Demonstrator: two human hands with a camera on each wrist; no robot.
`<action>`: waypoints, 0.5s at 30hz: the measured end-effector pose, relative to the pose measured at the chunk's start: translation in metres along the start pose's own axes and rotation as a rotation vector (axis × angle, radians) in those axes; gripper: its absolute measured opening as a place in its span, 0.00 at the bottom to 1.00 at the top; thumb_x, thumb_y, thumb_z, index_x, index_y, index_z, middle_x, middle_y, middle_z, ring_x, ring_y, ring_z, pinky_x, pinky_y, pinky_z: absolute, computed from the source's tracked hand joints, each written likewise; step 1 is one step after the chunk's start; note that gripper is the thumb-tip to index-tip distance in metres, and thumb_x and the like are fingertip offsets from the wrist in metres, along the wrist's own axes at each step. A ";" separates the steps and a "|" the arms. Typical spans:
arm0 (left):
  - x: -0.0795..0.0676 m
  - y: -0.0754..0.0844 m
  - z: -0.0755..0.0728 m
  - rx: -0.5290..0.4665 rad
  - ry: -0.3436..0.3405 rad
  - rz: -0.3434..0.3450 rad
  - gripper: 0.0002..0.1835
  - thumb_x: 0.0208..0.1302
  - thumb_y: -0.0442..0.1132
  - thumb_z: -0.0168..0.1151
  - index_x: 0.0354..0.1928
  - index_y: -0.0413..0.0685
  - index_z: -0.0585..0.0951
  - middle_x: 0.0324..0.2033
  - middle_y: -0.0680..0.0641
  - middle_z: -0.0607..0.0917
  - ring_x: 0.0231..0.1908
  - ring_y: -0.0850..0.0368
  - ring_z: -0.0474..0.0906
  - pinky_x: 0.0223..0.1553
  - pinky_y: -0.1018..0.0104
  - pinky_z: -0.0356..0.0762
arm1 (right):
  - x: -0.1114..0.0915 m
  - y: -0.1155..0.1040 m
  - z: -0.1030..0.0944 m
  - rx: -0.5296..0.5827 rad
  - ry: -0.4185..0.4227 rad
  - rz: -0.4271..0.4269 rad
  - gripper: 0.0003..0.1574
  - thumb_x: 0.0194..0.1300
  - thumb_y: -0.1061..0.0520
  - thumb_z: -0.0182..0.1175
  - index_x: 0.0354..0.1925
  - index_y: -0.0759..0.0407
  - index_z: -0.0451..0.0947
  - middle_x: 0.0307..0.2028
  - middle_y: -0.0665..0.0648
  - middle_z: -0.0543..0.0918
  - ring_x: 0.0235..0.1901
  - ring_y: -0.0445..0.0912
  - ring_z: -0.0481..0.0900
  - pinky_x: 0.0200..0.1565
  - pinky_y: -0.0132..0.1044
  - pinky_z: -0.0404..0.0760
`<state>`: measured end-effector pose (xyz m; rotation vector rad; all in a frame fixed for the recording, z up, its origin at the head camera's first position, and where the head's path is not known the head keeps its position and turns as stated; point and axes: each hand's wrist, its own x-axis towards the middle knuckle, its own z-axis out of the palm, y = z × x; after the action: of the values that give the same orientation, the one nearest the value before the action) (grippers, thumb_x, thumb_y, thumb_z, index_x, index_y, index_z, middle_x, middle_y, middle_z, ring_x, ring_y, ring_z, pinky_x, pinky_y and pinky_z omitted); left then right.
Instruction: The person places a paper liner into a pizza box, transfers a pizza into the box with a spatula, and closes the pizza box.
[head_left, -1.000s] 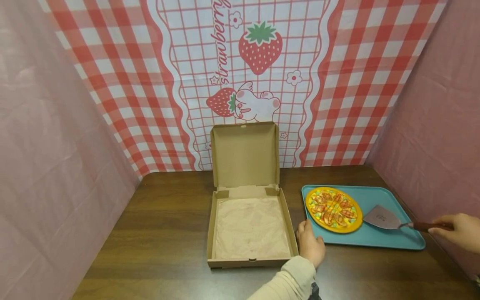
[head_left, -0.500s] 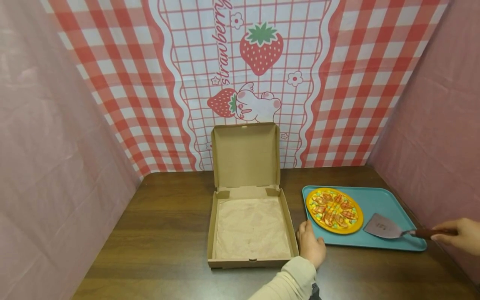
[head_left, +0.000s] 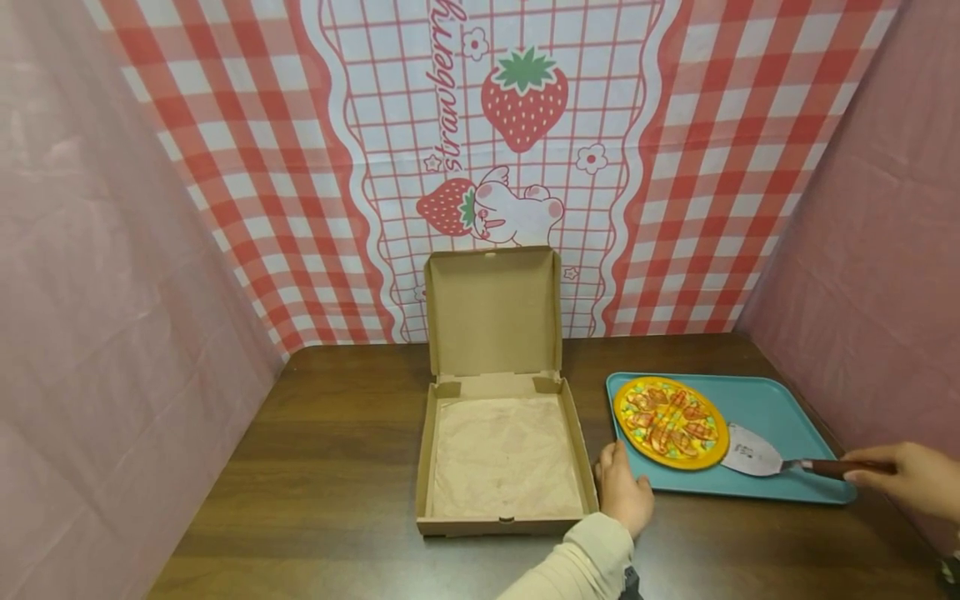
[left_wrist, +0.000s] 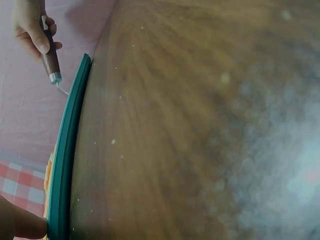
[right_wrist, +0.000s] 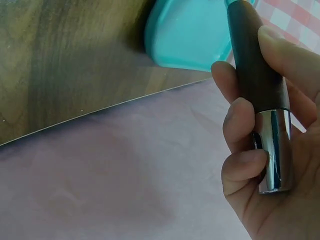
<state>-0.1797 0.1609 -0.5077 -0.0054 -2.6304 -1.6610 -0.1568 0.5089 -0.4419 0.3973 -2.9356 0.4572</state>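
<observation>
My left hand (head_left: 626,493) holds the front left corner of the teal tray (head_left: 757,398), with the thumb at its front rim. A round toy pizza (head_left: 670,422) with an orange rim lies on the tray's left part. My right hand (head_left: 915,473) grips the brown wooden handle of a pizza spatula (head_left: 752,454). The spatula's metal blade meets the pizza's right edge; whether its tip is underneath cannot be told. In the right wrist view, the fingers curl round the dark handle (right_wrist: 257,65) with its metal end cap. The left wrist view shows the tray's edge (left_wrist: 70,145) side-on.
An open cardboard pizza box (head_left: 507,527), lined with brown paper (head_left: 502,458), stands left of the tray with its lid (head_left: 493,312) upright. A checked strawberry cloth (head_left: 517,192) hangs behind the brown wooden table (head_left: 330,467). Pink cloths (head_left: 862,275) flank both sides.
The spatula first drew back slightly from the pizza, then moved left until its blade met the pizza's right edge. The left hand, tray and box have stayed put.
</observation>
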 end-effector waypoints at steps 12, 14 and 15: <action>0.001 0.000 0.000 0.016 0.003 0.008 0.30 0.58 0.29 0.63 0.65 0.40 0.72 0.57 0.49 0.74 0.58 0.50 0.68 0.61 0.61 0.70 | 0.004 -0.015 0.004 -0.069 -0.110 0.117 0.29 0.64 0.48 0.65 0.45 0.76 0.81 0.14 0.43 0.64 0.15 0.33 0.52 0.21 0.29 0.58; 0.001 0.000 0.000 0.019 -0.001 0.005 0.31 0.58 0.29 0.63 0.66 0.40 0.72 0.57 0.50 0.73 0.58 0.50 0.68 0.61 0.61 0.70 | 0.008 -0.018 0.003 -0.069 -0.160 0.154 0.31 0.66 0.47 0.63 0.47 0.78 0.80 0.16 0.45 0.70 0.16 0.34 0.54 0.23 0.30 0.59; 0.001 0.000 0.000 0.020 -0.003 0.004 0.31 0.58 0.29 0.63 0.66 0.40 0.72 0.57 0.50 0.73 0.58 0.50 0.68 0.60 0.61 0.70 | 0.009 -0.019 0.004 -0.059 -0.173 0.164 0.31 0.66 0.48 0.62 0.47 0.79 0.79 0.16 0.46 0.71 0.16 0.34 0.53 0.23 0.30 0.59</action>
<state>-0.1808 0.1613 -0.5079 -0.0130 -2.6472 -1.6354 -0.1607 0.4882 -0.4386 0.1980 -3.1565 0.3722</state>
